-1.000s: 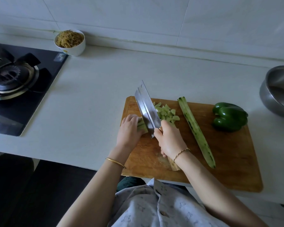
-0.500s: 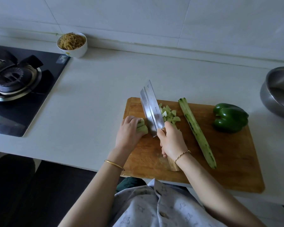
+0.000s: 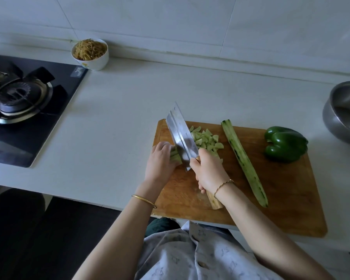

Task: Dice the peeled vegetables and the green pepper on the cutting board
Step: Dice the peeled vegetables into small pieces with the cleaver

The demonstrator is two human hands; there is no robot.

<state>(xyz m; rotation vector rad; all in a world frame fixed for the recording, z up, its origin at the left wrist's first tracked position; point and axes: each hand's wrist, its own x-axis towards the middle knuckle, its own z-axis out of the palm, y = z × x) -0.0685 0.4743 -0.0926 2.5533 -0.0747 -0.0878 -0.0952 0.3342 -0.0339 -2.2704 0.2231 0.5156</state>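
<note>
Done so far: there's a pile of diced pieces [image 3: 206,140], pale green, on the far part of the cutting board [image 3: 271,199], just to the right of the blade. So one peeled vegetable is nearly finished, I'd say.

Being cut now: only a short stub [image 3: 175,157] of that vegetable is left, on the left side of the board, right up against the blade.

Left to do: the long peeled vegetable [image 3: 243,164] (cucumber or loofah, can't tell which) lies whole across the middle of the board. The green pepper [image 3: 285,144] sits uncut near the board's far right corner, well apart from the knife. My guess is we're roughly a third in, not more.

Left hand [image 3: 160,160]: fingers curled over the stub, pinning it to the board. The fingertips are tucked close to the cleaver's flat side, and I can't see if they touch it.

Right hand [image 3: 208,170]: wrapped tight round the wooden handle of the cleaver [image 3: 182,136]. The blade is tilted, its tip pointing away, and its edge is down at the stub.

Other stuff: a white bowl of shredded food [image 3: 90,54] by the wall, a gas stove [image 3: 20,98] on the left, and a steel pot [image 3: 343,118] at the right edge.
</note>
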